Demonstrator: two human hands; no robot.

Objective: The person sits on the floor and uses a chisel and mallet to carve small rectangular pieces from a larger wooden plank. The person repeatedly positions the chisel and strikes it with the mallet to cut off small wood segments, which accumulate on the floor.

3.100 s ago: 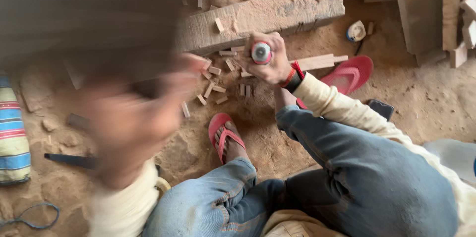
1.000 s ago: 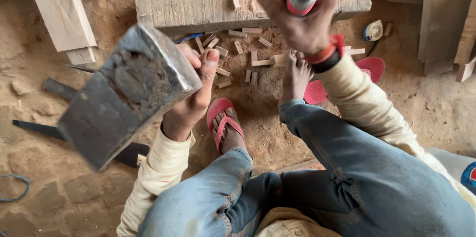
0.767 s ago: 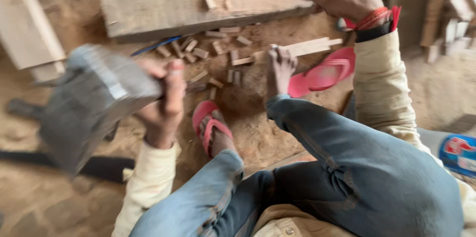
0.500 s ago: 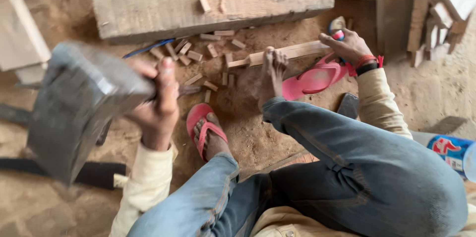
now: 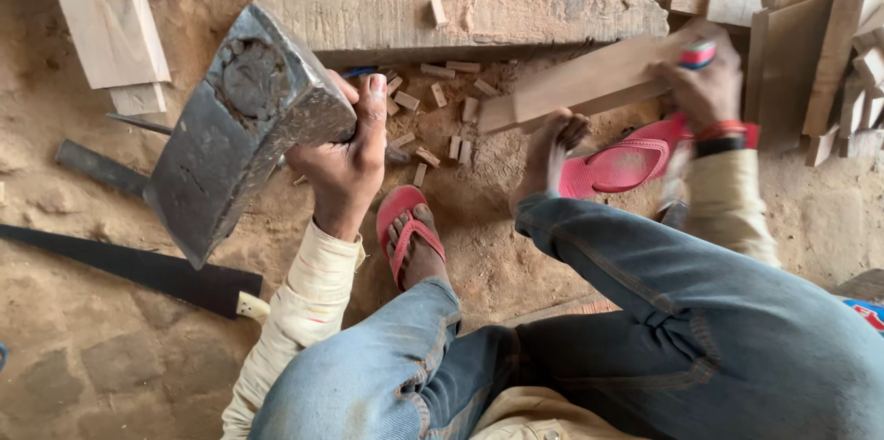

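My left hand (image 5: 345, 159) grips a heavy steel axe head (image 5: 239, 127), held up close to the camera above the sandy ground. At the right, my right hand (image 5: 704, 81) clasps one end of a flat wooden slat (image 5: 589, 81), with a small round red, white and blue object (image 5: 697, 53) in the same hand. The slat slants down to the left, and its low end lies by my bare right foot (image 5: 552, 141). Behind it lies a long rough wooden block (image 5: 460, 12). Several small wood offcuts (image 5: 433, 118) are scattered in front of the block.
A hand saw (image 5: 138, 265) with a dark blade lies on the ground at lower left. Pale planks (image 5: 106, 12) lean at upper left, and cut boards are stacked (image 5: 820, 35) at right. One red sandal (image 5: 405, 233) is on my left foot; another (image 5: 622, 164) lies loose.
My right hand came down from overhead to the right, took hold of the wooden slat and has lifted its end. My left hand keeps the axe head raised.
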